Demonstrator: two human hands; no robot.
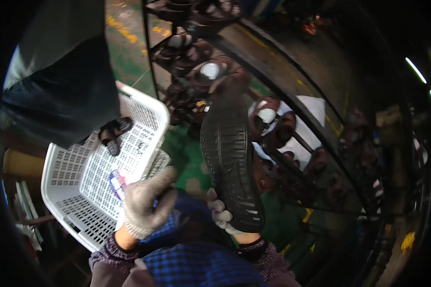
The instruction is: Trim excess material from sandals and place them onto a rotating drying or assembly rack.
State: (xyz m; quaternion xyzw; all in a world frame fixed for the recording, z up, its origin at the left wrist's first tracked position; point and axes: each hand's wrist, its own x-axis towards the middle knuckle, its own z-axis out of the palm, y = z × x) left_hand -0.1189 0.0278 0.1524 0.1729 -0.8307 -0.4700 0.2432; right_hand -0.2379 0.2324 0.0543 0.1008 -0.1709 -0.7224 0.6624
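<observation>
A matt black rubber shoe sole (232,158) with ribbed tread sits in the right hand (221,216), gloved in grey knitted cloth like the left hand (146,203); the white basket (88,184) is perforated, faintly glossy plastic; sleeves are woven plaid cloth.

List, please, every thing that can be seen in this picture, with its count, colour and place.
sole: one, black, ribbed tread facing the camera, centre, held up lengthwise
basket: one, white, perforated plastic, left, tilted
sticker: one, red, white and blue, inside the basket
rack: one, dark metal bars, running from top centre to lower right
shoes on rack: many, dark brown, count unclear
floor: green with yellow marks, top left
other person: one, dark clothes, upper left, dark-gloved hand in the basket
left hand: grey glove, on the basket's near edge
right hand: light glove, gripping the sole's lower end
</observation>
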